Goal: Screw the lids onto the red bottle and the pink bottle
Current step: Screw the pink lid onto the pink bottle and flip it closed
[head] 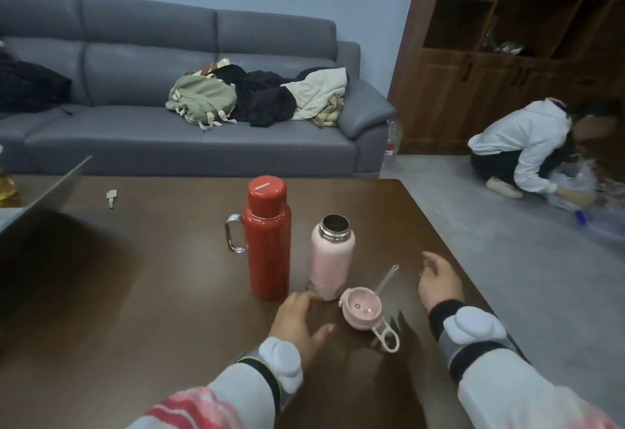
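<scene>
1. Both arms wear pale grey-white sleeves, with a pink-and-red striped patch at each lower edge of the view.
2. The left hand [297, 322] is bare, with a black cuff band edged yellow-green at its wrist.
3. A puffy white lump sits on each wrist.
4. The right hand [439, 285] is bare, with black and grey bands behind it.

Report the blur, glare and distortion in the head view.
Head view: left hand and right hand smeared by motion; red bottle and pink bottle fairly sharp; soft sheen on the table; wide-angle bending at the edges; dim cabinet.
</scene>
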